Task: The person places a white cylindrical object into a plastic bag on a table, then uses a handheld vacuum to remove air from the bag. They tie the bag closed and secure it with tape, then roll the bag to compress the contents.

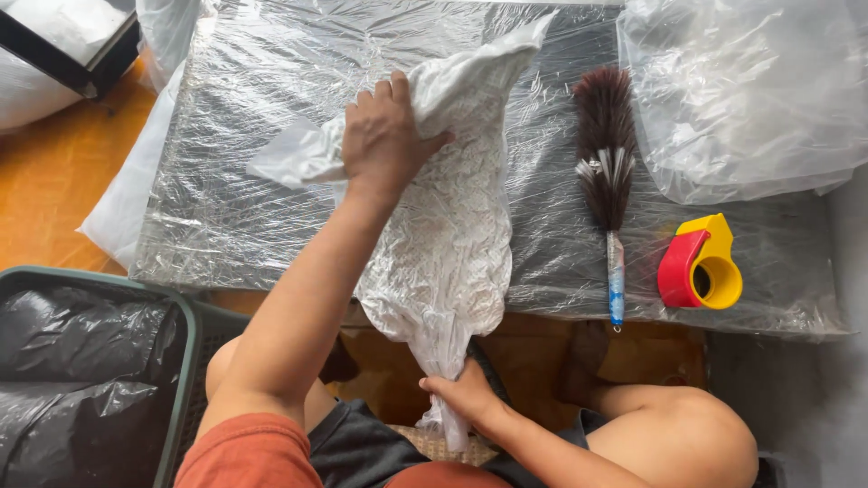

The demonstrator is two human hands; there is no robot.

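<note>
A white lace cloth inside a clear plastic bag [448,244] lies lengthwise on a low table wrapped in shiny plastic film [235,208]. My left hand [384,136] rests on the bag's upper part, fingers curled over the folded white plastic there. My right hand [463,393] grips the bag's bunched lower end, which hangs off the table's near edge above my lap.
A dark feather duster with a blue handle [608,172] lies to the right of the bag. A red and yellow tape dispenser [698,264] stands beyond it. Crumpled clear bags [741,90] fill the back right. A green basket lined with black plastic [90,380] sits at my left.
</note>
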